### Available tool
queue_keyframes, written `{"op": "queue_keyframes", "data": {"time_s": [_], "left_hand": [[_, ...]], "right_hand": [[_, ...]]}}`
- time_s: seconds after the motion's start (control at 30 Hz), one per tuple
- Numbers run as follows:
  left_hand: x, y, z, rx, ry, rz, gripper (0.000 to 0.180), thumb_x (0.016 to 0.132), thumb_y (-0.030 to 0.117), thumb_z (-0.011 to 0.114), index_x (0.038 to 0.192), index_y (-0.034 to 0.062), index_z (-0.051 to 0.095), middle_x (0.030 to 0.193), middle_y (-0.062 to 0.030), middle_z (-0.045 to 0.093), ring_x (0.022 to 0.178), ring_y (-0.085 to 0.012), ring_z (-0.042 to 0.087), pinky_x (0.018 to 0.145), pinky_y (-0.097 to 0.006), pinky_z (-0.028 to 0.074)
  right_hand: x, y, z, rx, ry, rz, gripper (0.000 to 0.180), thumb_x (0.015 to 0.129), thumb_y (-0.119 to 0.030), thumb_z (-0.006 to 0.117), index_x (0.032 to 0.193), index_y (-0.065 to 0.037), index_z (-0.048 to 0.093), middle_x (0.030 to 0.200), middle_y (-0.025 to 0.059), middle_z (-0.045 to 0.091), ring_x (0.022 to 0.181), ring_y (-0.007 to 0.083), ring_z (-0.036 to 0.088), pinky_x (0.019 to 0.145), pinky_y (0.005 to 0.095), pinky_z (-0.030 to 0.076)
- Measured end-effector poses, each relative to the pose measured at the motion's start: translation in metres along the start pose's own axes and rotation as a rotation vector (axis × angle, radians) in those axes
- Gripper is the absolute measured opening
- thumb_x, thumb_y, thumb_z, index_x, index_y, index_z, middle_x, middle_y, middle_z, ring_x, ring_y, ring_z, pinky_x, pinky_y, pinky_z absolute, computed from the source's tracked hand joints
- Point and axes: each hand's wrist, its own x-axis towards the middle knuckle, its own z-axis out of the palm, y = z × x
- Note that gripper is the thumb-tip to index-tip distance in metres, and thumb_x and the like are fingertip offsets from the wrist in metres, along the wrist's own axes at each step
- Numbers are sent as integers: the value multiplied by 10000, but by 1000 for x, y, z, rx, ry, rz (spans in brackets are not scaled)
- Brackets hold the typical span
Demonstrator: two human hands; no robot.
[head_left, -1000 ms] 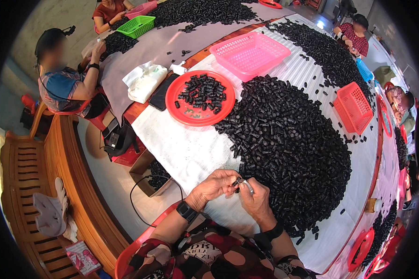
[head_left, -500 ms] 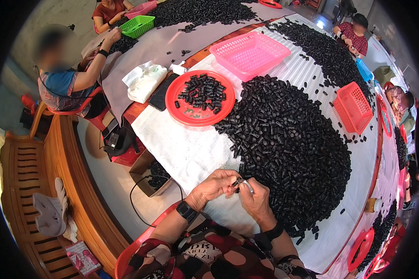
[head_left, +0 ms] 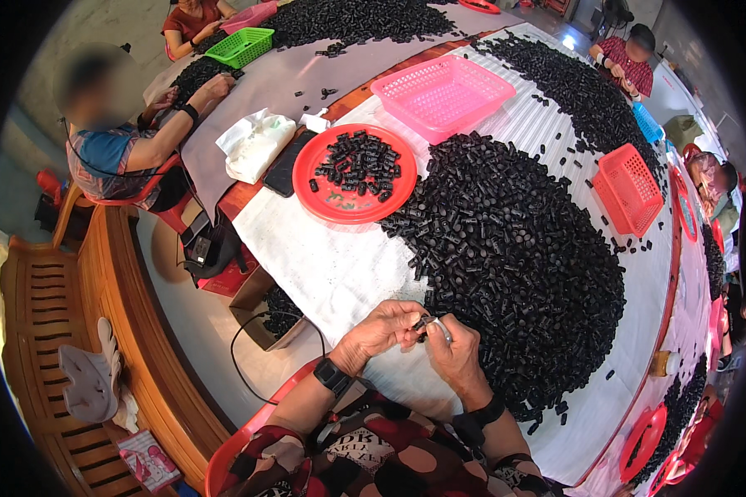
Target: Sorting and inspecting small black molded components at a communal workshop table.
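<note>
Black piece [head_left: 423,322]: small, at the fingertips between the 2 hands, over the near side of the surface, close to the heap's near-left edge; fingers hide part of its shape.
Left hand [head_left: 381,333]: grasping the black piece from its left side, thumb and fingers pinched together.
Right hand [head_left: 456,354]: closed around a silvery metal item [head_left: 446,334], mostly covered by the hand; I cannot tell whether the metal touches the black piece.
Heap [head_left: 518,265]: many similar black pieces, beyond and to the right of the 2 hands, with the right hand nearer to it.
Surface [head_left: 298,248]: white-covered, with the heap spread over it.
Red plate [head_left: 303,170]: ahead and left of the hands, well apart from them, bearing a smaller lot of black pieces.
Pink basket [head_left: 414,116]: beyond the red plate, near the heap's far end.
Dark phone [head_left: 283,174]: just left of the red plate.
</note>
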Motion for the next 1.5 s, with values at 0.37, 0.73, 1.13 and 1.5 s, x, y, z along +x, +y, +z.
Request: {"op": "queue_keyframes", "data": {"time_s": [0.37, 0.73, 1.13, 1.5], "left_hand": [[0, -1, -2, 2, -2, -12, 266, 918, 193, 577, 977, -67, 568, 724, -70, 556, 550, -123, 458, 517, -252, 386], [1, -1, -1, -12, -21, -11, 259, 920, 185, 573, 976, -67, 561, 755, -83, 558, 552, -130, 461, 522, -261, 391], [1, -2, -5, -38, -32, -10, 263, 926, 182, 564, 979, -75, 555, 794, -92, 571, 565, -133, 469, 526, -261, 396], [0, 0, -1, -13, -29, -12, 278, 925, 202, 569, 983, -70, 558, 761, -80, 563, 556, -127, 460, 525, -256, 383]], "right_hand": [[-1, -2, 0, -26, -17, -14, 226, 873, -177, 588, 735, -10, 525, 646, 156, 557, 570, 321, 585, 497, 368, 443], [-2, 2, 1, -25, -3, -14, 221, 872, -175, 596, 741, -10, 529, 647, 145, 561, 554, 300, 581, 490, 361, 442], [-1, 2, 2, -34, 27, -45, 202, 863, -149, 603, 735, -12, 528, 644, 141, 557, 545, 293, 575, 481, 357, 440], [-1, 3, 2, -22, 20, -54, 217, 860, -151, 612, 724, -9, 519, 622, 148, 544, 522, 294, 559, 467, 361, 426]]}}
